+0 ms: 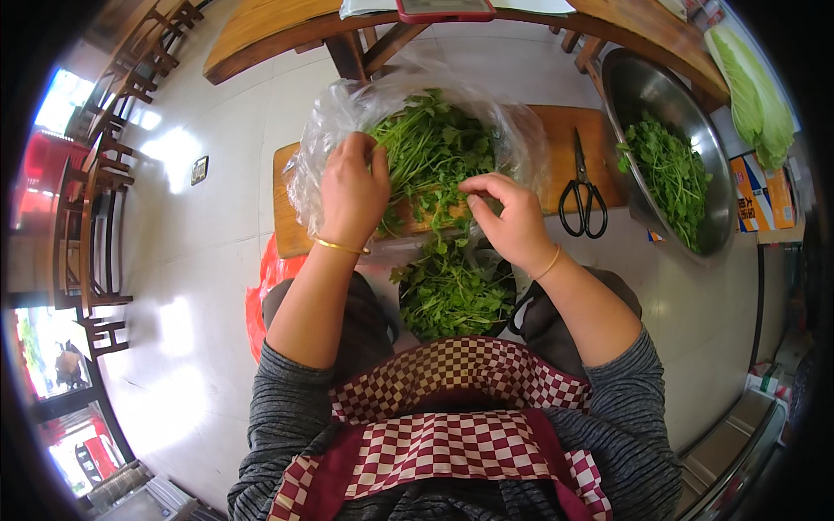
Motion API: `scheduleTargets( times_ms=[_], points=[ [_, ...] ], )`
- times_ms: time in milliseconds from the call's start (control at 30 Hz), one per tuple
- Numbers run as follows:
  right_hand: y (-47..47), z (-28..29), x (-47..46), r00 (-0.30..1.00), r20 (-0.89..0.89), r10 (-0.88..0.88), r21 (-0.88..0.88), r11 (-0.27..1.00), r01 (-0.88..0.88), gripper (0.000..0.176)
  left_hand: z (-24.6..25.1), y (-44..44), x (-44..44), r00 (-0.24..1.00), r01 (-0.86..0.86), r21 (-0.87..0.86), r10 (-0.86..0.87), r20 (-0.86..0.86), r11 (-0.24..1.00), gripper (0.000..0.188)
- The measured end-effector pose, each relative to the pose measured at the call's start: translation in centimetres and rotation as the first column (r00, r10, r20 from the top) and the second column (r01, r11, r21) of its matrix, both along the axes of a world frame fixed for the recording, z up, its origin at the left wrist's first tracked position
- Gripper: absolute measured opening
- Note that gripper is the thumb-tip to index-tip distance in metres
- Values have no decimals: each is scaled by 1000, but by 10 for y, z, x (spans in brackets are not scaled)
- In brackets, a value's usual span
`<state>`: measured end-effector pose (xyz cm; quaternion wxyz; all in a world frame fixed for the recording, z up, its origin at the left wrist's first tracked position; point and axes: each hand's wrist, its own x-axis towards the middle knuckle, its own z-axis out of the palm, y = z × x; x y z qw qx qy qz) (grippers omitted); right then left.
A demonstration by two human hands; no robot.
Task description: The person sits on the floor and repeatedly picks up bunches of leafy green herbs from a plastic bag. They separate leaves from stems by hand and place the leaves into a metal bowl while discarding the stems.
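A heap of fresh cilantro (423, 143) lies in a spread clear plastic bag (326, 120) on a low wooden bench (567, 150). My left hand (355, 185) is at the stem side of the heap with its fingers curled; whether it grips any stems is hidden. At the heap's near right edge, my right hand (511, 218) has thumb and forefinger slightly apart beside loose leaves, with nothing visible between them. More cilantro sprigs (456, 293) fill a dark container between my knees. Black-handled scissors (581, 189) rest on the bench right of the bag, blades pointing away.
A large steel basin (713, 169) holding cilantro (671, 179) stands tilted at the right. Beyond it are a napa cabbage (749, 98) and a printed cardboard box (762, 195). A wooden table (273, 45) bears a red-cased phone (446, 9). A red plastic bag (277, 264) lies left of the bench.
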<state>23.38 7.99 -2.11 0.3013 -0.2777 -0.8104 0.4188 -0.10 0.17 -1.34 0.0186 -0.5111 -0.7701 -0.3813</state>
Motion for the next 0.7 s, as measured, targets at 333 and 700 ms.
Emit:
scheduleTargets(
  times_ms=[333, 700],
  points=[
    [8, 1, -2, 950, -227, -216, -865, 493, -94, 31, 3, -12, 79, 856, 515, 163, -515, -46, 841, 25],
    [21, -4, -1, 983, -60, -172, -886, 464, 27, 25, -1, -2, 71, 843, 520, 116, -530, 93, 846, 33]
  ],
)
